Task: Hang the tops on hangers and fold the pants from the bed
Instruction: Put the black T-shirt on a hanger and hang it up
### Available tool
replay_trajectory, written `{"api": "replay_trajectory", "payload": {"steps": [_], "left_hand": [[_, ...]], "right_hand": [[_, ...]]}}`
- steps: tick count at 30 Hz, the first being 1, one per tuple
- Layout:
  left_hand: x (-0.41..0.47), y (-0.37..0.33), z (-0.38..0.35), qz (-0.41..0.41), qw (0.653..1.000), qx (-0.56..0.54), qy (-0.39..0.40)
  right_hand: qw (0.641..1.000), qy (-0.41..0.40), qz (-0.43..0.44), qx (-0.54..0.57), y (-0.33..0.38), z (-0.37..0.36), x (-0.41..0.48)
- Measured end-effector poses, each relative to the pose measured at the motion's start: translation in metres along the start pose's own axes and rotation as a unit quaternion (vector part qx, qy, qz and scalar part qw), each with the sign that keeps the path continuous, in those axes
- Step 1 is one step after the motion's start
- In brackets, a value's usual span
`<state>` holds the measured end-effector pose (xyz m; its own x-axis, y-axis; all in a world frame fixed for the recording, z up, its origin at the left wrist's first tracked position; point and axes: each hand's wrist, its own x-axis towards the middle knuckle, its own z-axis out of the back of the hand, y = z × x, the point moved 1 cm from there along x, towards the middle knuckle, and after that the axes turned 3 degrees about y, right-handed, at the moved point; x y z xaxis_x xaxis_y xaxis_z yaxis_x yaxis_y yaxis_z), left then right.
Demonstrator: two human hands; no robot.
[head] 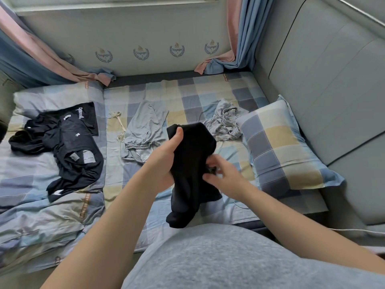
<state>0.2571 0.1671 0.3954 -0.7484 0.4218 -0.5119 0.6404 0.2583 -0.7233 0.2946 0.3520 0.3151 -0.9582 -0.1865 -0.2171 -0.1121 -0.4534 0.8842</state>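
Left grip [164,161] is clamped round the upper part of a black garment [193,147], thumb pointing up along the cloth and fingers wrapped behind it. Right grip [227,176] pinches the same garment at its right edge, with fingertips closed on a fold of the fabric. The garment is held in the air above the near side of the bed [187,94]. It hangs bunched, with its lower end dangling just in front of the person's grey shirt [218,257]. Whether it is a top or pants cannot be told.

On the checked sheet beyond the hands lie grey pants [143,130], spread roughly flat with the gathered waistband toward the person. Just to their left lies a pale cord [119,124]. A crumpled grey garment [225,122] sits farther right, touching the corner of a checked pillow [281,147], which leans against the padded grey headboard [325,90]. Well to the left, black tops [70,147] lie in a loose heap on a rumpled checked quilt [41,215], one with its inside labels showing. Pink and blue curtains [239,38] hang at both far corners, their ends resting at the bed's far edge, below a pale wall [125,38] printed with crests.
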Motion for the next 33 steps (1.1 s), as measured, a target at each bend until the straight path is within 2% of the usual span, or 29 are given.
{"api": "replay_trajectory", "payload": {"steps": [2,7,9,11,14,17,20,24,28,31,33], "left_hand": [[-0.002,-0.003,-0.005,-0.007,1.000,-0.014,0.025],[-0.005,-0.008,-0.012,-0.038,0.996,-0.055,0.061],[-0.005,-0.010,-0.009,-0.045,0.995,-0.062,0.060],[-0.003,-0.012,-0.002,-0.044,0.997,-0.062,0.025],[0.005,-0.014,0.011,-0.058,0.995,-0.047,-0.071],[0.015,-0.010,0.022,-0.066,0.989,0.055,-0.119],[0.018,0.001,0.024,-0.073,0.977,0.156,-0.127],[0.024,0.013,0.014,-0.072,0.965,0.240,-0.082],[0.031,0.028,-0.001,-0.054,0.919,0.389,-0.038],[0.035,0.045,-0.017,-0.049,0.907,0.419,0.018],[0.040,0.057,-0.027,-0.056,0.894,0.444,0.020]], "right_hand": [[0.998,0.043,-0.036,0.017,-0.009,-0.009,0.005],[0.993,-0.028,-0.081,-0.086,-0.024,-0.003,0.020],[0.992,-0.038,-0.089,-0.083,-0.032,0.007,0.021],[0.991,-0.054,-0.098,-0.078,-0.037,0.020,0.019],[0.987,-0.088,-0.099,-0.091,-0.038,0.041,0.016],[0.987,-0.114,-0.076,-0.090,-0.030,0.057,0.014],[0.987,-0.150,-0.057,-0.020,-0.013,0.068,0.013],[0.966,-0.184,-0.062,0.170,0.017,0.076,0.011],[0.959,-0.181,-0.017,0.217,0.057,0.083,0.005],[0.949,-0.173,0.021,0.262,0.084,0.088,0.000],[0.937,-0.171,0.036,0.301,0.094,0.091,-0.002]]}}
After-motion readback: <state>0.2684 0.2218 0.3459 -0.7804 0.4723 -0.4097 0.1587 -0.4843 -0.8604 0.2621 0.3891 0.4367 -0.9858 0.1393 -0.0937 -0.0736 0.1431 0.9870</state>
